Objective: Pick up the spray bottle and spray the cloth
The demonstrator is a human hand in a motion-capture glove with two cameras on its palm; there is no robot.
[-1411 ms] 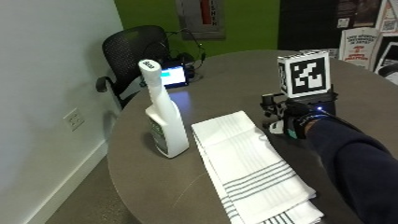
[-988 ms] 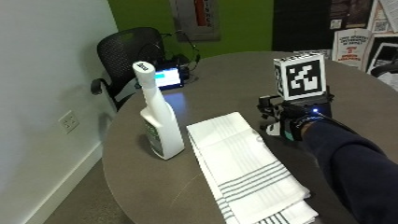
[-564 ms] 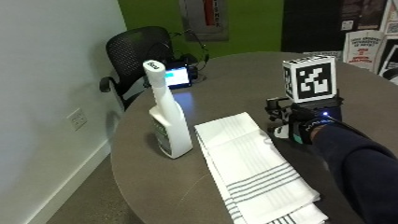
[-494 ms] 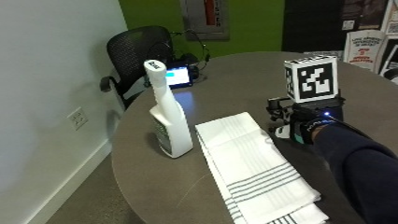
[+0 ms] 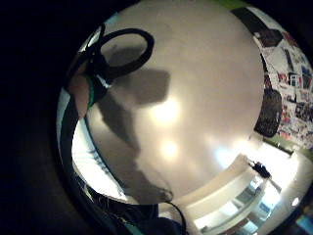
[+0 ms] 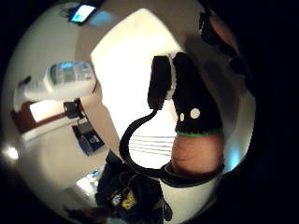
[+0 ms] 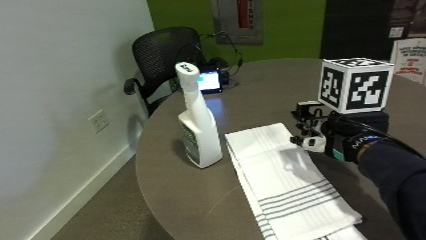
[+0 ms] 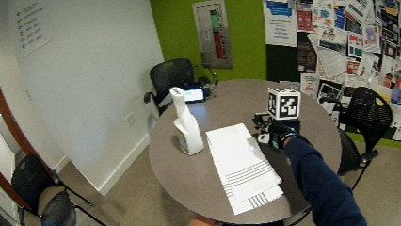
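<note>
An office meeting room: a round grey table (image 8: 313, 141) ringed by black mesh chairs (image 8: 172, 77), a poster-covered wall (image 8: 351, 28), and a green wall (image 8: 251, 42) behind.

No word, brand or number can be read anywhere. The spray bottle (image 7: 197, 125) carries a green label low on its body, its print too small to make out, and a green mark on its cap. The small screen (image 7: 210, 81) at the far side of the table glows blue with nothing legible. The red and white sign (image 7: 246, 15) on the far green wall has lettering that stays unreadable. The posters (image 8: 341, 28) on the far right wall and the sheet (image 8: 30, 23) on the left white wall show only tiny, indistinct print.
</note>
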